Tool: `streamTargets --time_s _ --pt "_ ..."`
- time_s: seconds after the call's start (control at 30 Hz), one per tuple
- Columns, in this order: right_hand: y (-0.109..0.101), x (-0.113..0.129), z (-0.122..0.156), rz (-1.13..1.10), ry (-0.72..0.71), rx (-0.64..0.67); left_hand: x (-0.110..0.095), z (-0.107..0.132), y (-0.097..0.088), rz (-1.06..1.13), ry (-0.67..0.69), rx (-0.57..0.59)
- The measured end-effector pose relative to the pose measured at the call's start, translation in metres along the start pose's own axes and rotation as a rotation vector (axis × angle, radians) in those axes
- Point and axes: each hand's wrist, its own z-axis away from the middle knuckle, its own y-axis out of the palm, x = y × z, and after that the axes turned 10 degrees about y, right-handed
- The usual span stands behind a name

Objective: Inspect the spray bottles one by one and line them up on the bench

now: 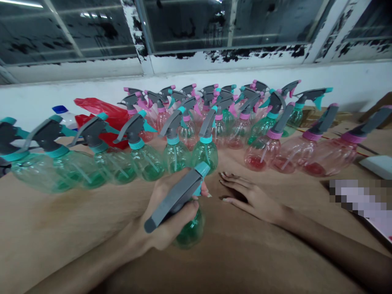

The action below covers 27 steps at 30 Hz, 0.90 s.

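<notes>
My left hand (167, 222) is wrapped round the neck of a green spray bottle (191, 232) with a grey and turquoise trigger head. The bottle is low over the table (232, 261); whether its base touches cannot be made out. To the right, my right hand (251, 196) rests on the tabletop with its fingers stretched out and holds nothing. Just beyond my hands, a row of green spray bottles (148, 161) stretches to the left. Pink spray bottles (260, 153) stand beyond my right hand.
More pink and green spray bottles (219, 128) crowd the back, near the white wall (101, 87). A red plastic bag (105, 112) and a white bottle with a blue cap (65, 116) lie behind the left row. A pixelated flat object (364, 200) is at the right edge.
</notes>
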Motion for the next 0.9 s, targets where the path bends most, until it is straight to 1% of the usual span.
streamTargets --time_s 0.07,0.13,0.23,0.43,0.53,0.8,0.9 --pt "0.000 0.000 0.000 0.007 0.006 0.009 0.000 -0.001 0.001 -0.006 -0.015 -0.016" --pt "-0.001 0.001 0.000 0.014 0.019 0.021 0.001 -0.001 0.003 -0.045 -0.025 -0.063" --pt "-0.002 0.001 0.000 0.024 0.023 0.031 0.005 0.002 0.008 -0.126 -0.007 -0.111" --pt "-0.001 0.000 0.000 0.000 0.002 0.009 0.014 0.006 0.011 -0.193 -0.031 -0.089" --pt "-0.001 0.000 0.000 -0.002 0.007 0.015 0.012 0.006 0.009 -0.203 -0.044 -0.058" --pt "0.000 -0.001 0.000 -0.002 0.004 0.003 0.011 0.005 0.010 -0.202 -0.027 -0.087" --pt "0.000 -0.001 0.000 0.010 0.003 0.006 0.009 0.004 0.009 -0.212 -0.031 -0.067"
